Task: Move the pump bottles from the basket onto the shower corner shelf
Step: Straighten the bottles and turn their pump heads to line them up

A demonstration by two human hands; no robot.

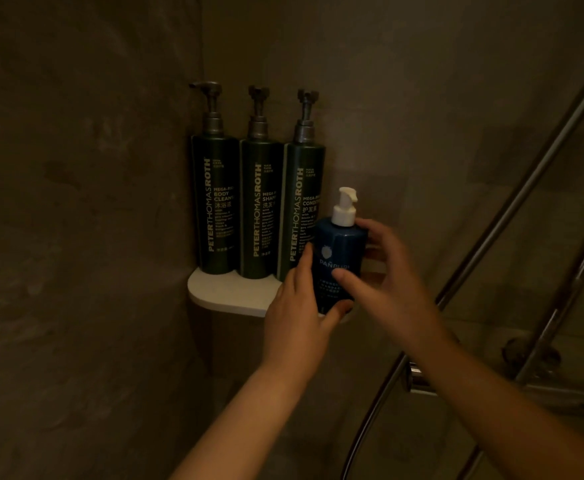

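Three green bottles (261, 209) stand in a row left of the grip, at the back of the white corner shelf (228, 296). The left hand (297, 317) cups the blue pump bottle (339, 247) low on its left side, thumb curled under its base, and the right hand (394, 285) clasps its right side, thumb across the label, holding it upright at the shelf's front right edge. To finish well, I judge, push it inward until the whole base is borne, then release one hand at a time.
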